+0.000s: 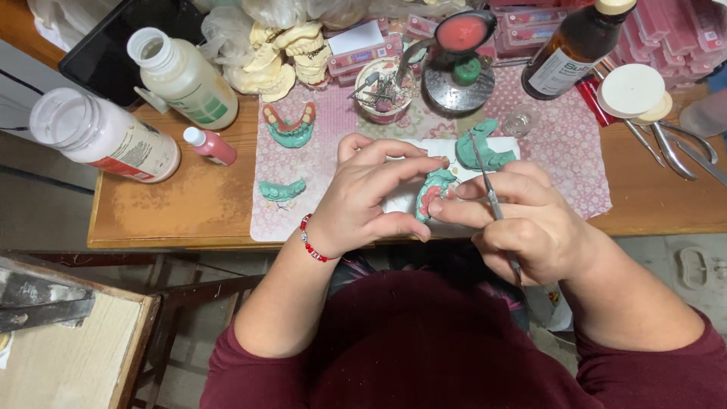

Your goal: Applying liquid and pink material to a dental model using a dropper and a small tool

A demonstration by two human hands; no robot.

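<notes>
Landmark: I take the patterned mat (pixel 303 189) on the wooden bench (pixel 174 212) as my reference for every place below
Cast: green dental cast (pixel 433 193) with pink wax, held in the air above the mat's near edge, between both hands
Left hand: my left hand (pixel 360 193) pinches the cast, thumb under, fingers curled over its top
Right hand: my right hand (pixel 530 227) presses a fingertip to the cast's right side and grips a thin metal tool (pixel 492 198) between thumb and fingers
Key relation: the cast lies just left of the right fingers and touches them; its long axis runs near to far, tilted a little right; the tool's shaft runs almost the same way, tip pointing far, past the cast; I judge the left hand carries the cast and the right only steadies it
Other casts: one with teeth (pixel 290 127) on the mat's far left, a small piece (pixel 282 189) on its left middle, another (pixel 485 151) on its far right
Packages: left of the mat, a white jar (pixel 106 136) on its side with a red and white label, a white bottle (pixel 185 79) with a green label, a small pink bottle (pixel 212 145); beyond the mat's far right corner, a brown bottle (pixel 575 45) with a white label
Tools: pliers (pixel 681 151) right of the mat
</notes>
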